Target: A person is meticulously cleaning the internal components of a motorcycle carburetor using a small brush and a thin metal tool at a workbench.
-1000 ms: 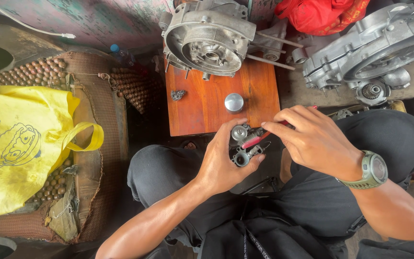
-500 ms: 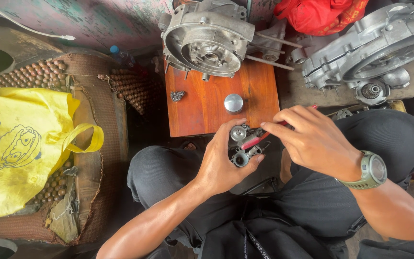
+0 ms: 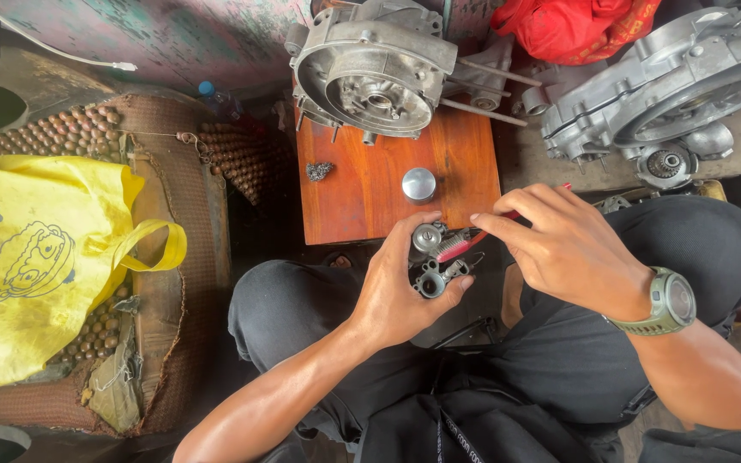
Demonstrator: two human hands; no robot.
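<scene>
Both hands: left hand [image 3: 400,291] grips metal part [image 3: 433,276].

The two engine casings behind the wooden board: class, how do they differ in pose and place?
The left casing stands on the wooden board, its round opening facing the camera, with long studs sticking out to its right. The right casing lies tilted on the grey surface beside the board, longer and flatter, with a small gear below it. Both are bare grey metal.

Repair w/shop: engine casings [image 3: 375,73] [image 3: 671,86] on wooden board [image 3: 362,193], small parts.
</scene>
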